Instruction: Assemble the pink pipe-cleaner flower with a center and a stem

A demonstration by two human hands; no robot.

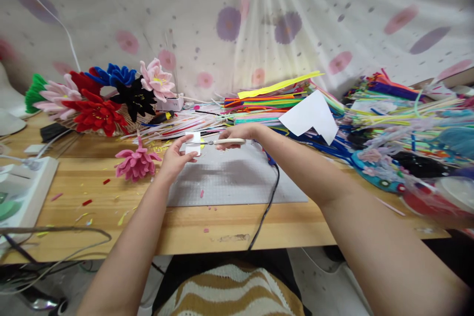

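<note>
One small white paper piece (196,145), held over the far left corner of the grey cutting mat (237,190); left hand (177,155), thumb and finger slightly parted, gripping it. One pair of scissors (233,141), cream handles, blades at the paper; right hand (235,133), fingers curled closed round the handles. One pink flower (137,165), left of the mat. One notched white sheet (311,117), atop pipe cleaners (266,104) towards the bench's (196,244) far edge. Assorted fluffy flowers (98,114), far left corner
</note>
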